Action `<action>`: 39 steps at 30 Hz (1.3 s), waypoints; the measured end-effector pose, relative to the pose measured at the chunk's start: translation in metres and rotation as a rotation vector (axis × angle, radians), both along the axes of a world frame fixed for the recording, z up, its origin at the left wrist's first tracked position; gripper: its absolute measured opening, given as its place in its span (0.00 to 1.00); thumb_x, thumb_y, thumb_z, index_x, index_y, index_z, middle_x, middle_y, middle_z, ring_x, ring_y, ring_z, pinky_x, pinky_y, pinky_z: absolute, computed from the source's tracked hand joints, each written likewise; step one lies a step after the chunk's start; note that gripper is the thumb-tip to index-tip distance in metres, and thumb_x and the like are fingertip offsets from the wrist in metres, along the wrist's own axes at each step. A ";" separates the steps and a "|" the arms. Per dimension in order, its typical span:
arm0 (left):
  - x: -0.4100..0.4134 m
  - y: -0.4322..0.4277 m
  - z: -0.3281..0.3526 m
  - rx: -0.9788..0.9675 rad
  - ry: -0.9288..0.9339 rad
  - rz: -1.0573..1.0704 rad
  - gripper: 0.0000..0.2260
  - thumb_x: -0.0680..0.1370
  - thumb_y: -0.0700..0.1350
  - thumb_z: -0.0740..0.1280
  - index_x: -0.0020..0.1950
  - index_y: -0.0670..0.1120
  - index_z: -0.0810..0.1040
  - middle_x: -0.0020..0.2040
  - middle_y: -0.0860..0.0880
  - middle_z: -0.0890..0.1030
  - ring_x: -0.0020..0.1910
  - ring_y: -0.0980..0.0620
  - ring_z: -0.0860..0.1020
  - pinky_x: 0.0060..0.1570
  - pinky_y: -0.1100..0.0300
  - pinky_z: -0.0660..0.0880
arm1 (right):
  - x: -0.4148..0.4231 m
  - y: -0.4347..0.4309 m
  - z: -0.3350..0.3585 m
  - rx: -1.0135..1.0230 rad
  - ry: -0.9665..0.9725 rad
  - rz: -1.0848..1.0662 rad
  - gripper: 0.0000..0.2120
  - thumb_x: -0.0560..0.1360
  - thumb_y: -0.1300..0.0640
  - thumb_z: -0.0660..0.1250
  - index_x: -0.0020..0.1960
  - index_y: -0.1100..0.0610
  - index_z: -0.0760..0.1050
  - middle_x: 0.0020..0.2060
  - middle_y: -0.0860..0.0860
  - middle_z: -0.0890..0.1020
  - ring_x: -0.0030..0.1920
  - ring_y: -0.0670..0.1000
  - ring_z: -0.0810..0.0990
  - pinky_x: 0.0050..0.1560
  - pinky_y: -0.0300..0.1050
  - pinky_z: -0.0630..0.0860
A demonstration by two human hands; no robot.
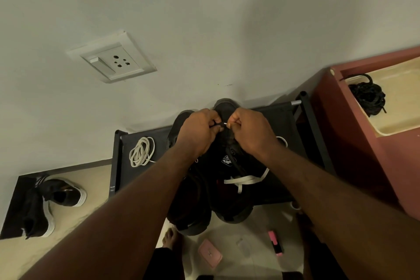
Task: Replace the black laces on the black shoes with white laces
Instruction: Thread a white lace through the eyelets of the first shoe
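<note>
Laces, white, flat and soft. One white lace [241, 181] is part-threaded through the right-hand shoe of the black shoes [228, 162], showing as a crossbar with a loose tail at the near eyelets. The pair stands side by side on a dark shelf [281, 116], toes toward the far wall.

Grip: left hand [200, 129] and right hand [250, 132] are both curled tight over the far end of that shoe, thumb and fingertips meeting on a lace end [223, 123] with a pale tip. The stub behind the tip reads dark, and the dim light does not show whether it is lace or shoe upper.

Handling, judged: lace is light, limp and prone to twisting, and only the hard tip has any stiffness. It is best pinched just behind the tip to steer it through an eyelet, then drawn by the slack. The shoe is heavy enough to sit still, though its upper is soft and will yield when pulled.

Also held: a spare coil of white lace [141, 152] on the left of the shelf, and a black lace bundle [367, 95] in a tray [397, 125] far right — well apart from the hands.
</note>
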State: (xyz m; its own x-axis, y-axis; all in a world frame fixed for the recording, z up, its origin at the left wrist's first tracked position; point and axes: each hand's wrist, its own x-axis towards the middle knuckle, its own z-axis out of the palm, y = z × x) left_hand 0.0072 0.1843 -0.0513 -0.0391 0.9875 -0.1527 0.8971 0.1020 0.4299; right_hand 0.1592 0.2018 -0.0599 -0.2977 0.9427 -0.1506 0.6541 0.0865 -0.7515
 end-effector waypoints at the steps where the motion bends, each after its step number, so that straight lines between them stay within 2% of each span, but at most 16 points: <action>1: -0.001 0.000 -0.001 0.005 -0.014 -0.001 0.06 0.75 0.42 0.72 0.51 0.45 0.81 0.44 0.52 0.78 0.45 0.52 0.76 0.48 0.57 0.74 | 0.000 0.000 0.000 0.008 -0.021 0.014 0.05 0.80 0.60 0.65 0.48 0.55 0.79 0.43 0.49 0.82 0.45 0.50 0.81 0.51 0.48 0.78; 9: -0.002 0.005 -0.008 -0.022 -0.101 0.035 0.06 0.73 0.42 0.74 0.49 0.45 0.82 0.42 0.50 0.80 0.42 0.51 0.78 0.49 0.56 0.76 | 0.003 0.003 0.003 0.056 -0.121 0.083 0.06 0.78 0.62 0.65 0.46 0.55 0.79 0.43 0.52 0.83 0.46 0.53 0.81 0.53 0.49 0.77; 15: -0.004 0.005 -0.009 -0.027 -0.131 0.053 0.06 0.73 0.42 0.74 0.49 0.44 0.82 0.42 0.50 0.80 0.43 0.52 0.78 0.50 0.57 0.76 | 0.001 0.003 -0.001 0.101 -0.115 0.125 0.05 0.78 0.62 0.65 0.47 0.56 0.80 0.44 0.53 0.81 0.46 0.53 0.79 0.52 0.50 0.75; 20: -0.003 0.005 -0.008 -0.027 -0.150 0.069 0.05 0.73 0.41 0.74 0.48 0.44 0.82 0.43 0.49 0.81 0.43 0.52 0.78 0.50 0.57 0.77 | 0.001 0.005 -0.001 0.136 -0.151 0.159 0.06 0.77 0.64 0.65 0.46 0.57 0.79 0.42 0.52 0.78 0.45 0.53 0.77 0.45 0.45 0.69; 24: -0.005 0.004 -0.009 -0.025 -0.182 0.077 0.05 0.73 0.40 0.74 0.48 0.43 0.82 0.42 0.49 0.82 0.43 0.51 0.80 0.51 0.53 0.78 | 0.002 0.006 0.002 0.152 -0.195 0.218 0.10 0.77 0.65 0.64 0.41 0.52 0.71 0.41 0.50 0.72 0.42 0.52 0.73 0.41 0.42 0.61; 28: -0.004 0.004 -0.010 -0.028 -0.195 0.091 0.06 0.72 0.40 0.75 0.48 0.43 0.82 0.42 0.49 0.82 0.44 0.50 0.80 0.52 0.52 0.78 | 0.002 0.006 0.002 0.170 -0.184 0.226 0.12 0.76 0.65 0.64 0.41 0.51 0.69 0.41 0.51 0.71 0.43 0.55 0.76 0.42 0.46 0.66; 35: -0.003 0.003 -0.008 -0.017 -0.195 0.094 0.05 0.73 0.41 0.75 0.47 0.43 0.83 0.41 0.50 0.82 0.43 0.50 0.80 0.51 0.53 0.78 | -0.001 0.003 -0.006 0.182 -0.091 0.136 0.05 0.78 0.62 0.65 0.45 0.55 0.77 0.43 0.52 0.78 0.44 0.53 0.77 0.48 0.51 0.75; 39: -0.004 0.003 -0.010 -0.024 -0.200 0.096 0.05 0.72 0.43 0.75 0.46 0.44 0.83 0.42 0.49 0.83 0.43 0.51 0.81 0.51 0.51 0.79 | -0.003 0.001 -0.004 0.183 -0.088 0.160 0.05 0.78 0.60 0.64 0.45 0.54 0.77 0.43 0.51 0.77 0.43 0.51 0.76 0.47 0.49 0.75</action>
